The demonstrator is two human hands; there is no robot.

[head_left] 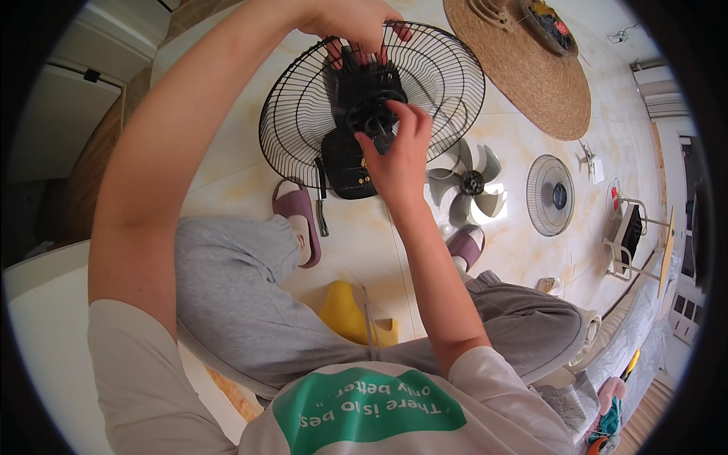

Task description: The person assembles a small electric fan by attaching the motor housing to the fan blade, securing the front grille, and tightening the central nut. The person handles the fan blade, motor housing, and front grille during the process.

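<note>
A partly dismantled electric fan stands before me, its black wire grille [292,125] fixed around a dark motor housing [367,80]. My left hand [350,21] reaches over the far rim, fingers closed around the wires and the back of the housing; some fingertips are hidden. At the front, the thumb and fingers of my right hand [406,155] curl around the round black hub piece [365,117]. Below the hub sits the fan's black base [345,168]. On the floor to the right lies a loose grey fan blade [472,182], with a round front grille [558,196] farther right.
A slim dark-handled tool [322,201] lies beside the base, close to a purple slipper [302,220]. Another purple slipper [466,246] is at right. Between my legs stands a yellow plastic object [343,309]. A woven mat [557,95] spreads at the far right.
</note>
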